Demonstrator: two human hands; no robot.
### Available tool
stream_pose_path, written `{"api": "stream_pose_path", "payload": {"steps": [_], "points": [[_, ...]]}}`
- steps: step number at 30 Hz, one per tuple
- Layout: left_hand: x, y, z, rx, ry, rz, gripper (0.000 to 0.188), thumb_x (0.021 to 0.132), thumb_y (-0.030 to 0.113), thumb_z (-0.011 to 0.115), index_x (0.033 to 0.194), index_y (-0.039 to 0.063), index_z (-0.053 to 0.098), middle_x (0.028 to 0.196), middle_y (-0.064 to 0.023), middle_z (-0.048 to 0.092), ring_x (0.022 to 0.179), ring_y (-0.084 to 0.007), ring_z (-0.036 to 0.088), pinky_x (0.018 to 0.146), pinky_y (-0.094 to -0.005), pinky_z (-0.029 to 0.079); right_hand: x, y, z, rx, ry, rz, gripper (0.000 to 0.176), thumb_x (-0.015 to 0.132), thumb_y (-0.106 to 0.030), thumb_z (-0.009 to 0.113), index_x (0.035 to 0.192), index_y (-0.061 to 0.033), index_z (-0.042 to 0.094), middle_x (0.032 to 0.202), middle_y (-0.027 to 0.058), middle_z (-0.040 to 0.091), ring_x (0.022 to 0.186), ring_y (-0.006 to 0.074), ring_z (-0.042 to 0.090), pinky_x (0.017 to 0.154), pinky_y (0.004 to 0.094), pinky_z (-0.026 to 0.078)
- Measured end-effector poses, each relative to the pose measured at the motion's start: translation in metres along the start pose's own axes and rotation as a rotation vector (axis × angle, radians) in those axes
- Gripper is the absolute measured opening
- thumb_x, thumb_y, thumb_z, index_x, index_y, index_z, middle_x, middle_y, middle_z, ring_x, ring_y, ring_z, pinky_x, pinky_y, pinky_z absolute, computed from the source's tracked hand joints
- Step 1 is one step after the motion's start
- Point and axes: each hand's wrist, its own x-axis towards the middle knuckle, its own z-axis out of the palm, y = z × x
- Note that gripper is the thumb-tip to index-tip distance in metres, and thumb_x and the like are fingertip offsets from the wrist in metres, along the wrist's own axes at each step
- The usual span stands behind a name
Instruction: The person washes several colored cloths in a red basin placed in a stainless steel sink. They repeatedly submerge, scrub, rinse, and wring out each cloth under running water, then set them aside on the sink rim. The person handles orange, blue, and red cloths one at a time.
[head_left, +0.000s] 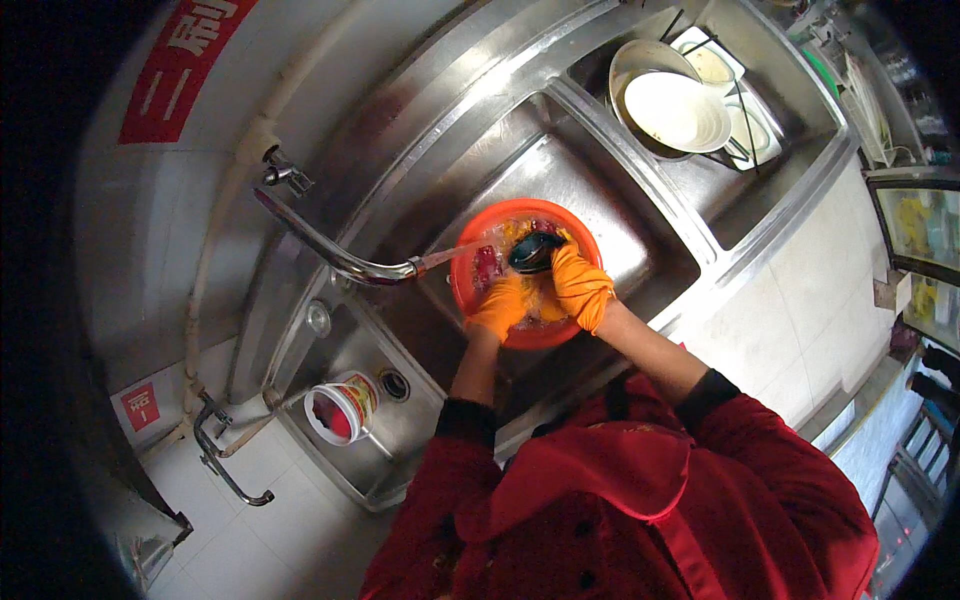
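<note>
An orange-red plastic basin (588, 234) stands in the middle compartment of a steel sink, holding water and several red and yellow things too blurred to name. My right hand (583, 281), in an orange glove, grips the edge of a dark green bowl (531, 255) tilted over the water. In a matching glove, my left hand (501, 306) reaches into the basin's near left part. Its fingers are partly hidden by water and contents, so their grip does not show. Water runs from the steel faucet (360, 270) into the basin's left side.
The right sink compartment holds a stack of pale bowls (671, 112), white dishes (709, 60) and a dark wire rack (742, 112). In the left compartment, a white plastic bucket (337, 412) lies tilted near the drain (394, 385). Another faucet (232, 476) juts out at lower left.
</note>
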Motion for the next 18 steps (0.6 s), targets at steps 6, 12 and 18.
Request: {"api": "stream_pose_path", "payload": {"steps": [6, 12, 18], "points": [[-0.051, 0.064, -0.063, -0.014, 0.296, 0.178, 0.053, 0.085, 0.011, 0.057, 0.137, 0.011, 0.046, 0.133, -0.0252, 0.045, 0.121, -0.0430, 0.045, 0.100, -0.0451, 0.039, 0.014, 0.001, -0.033, 0.202, -0.067, -0.021, 0.036, 0.081, -0.024, 0.057, 0.105, 0.0028, 0.058, 0.080, 0.0181, 0.062, 0.069, 0.0333, 0.062, 0.060, 0.0431, 0.048], [-0.050, 0.053, -0.059, -0.006, 0.337, 0.367, 0.042, 0.082, 0.004, 0.057, 0.122, 0.013, 0.061, 0.135, -0.0178, 0.045, 0.125, -0.0378, 0.043, 0.105, -0.0413, 0.036, -0.019, -0.012, -0.086, 0.705, 0.272, -0.348, 0.014, 0.077, -0.024, 0.060, 0.079, -0.0102, 0.060, 0.078, 0.0129, 0.060, 0.072, 0.0326, 0.058, 0.066, 0.0431, 0.047], [-0.091, 0.048, -0.045, -1.162, 0.235, -0.106, 0.031, 0.092, 0.019, 0.059, 0.119, 0.004, 0.059, 0.105, -0.0076, 0.064, 0.106, -0.0225, 0.059, 0.092, -0.0317, 0.046, -0.038, -0.037, -0.105, 1.123, 0.021, -0.038, 0.014, 0.083, -0.018, 0.061, 0.092, -0.0070, 0.058, 0.090, 0.0129, 0.061, 0.088, 0.0355, 0.058, 0.077, 0.0420, 0.046]]}}
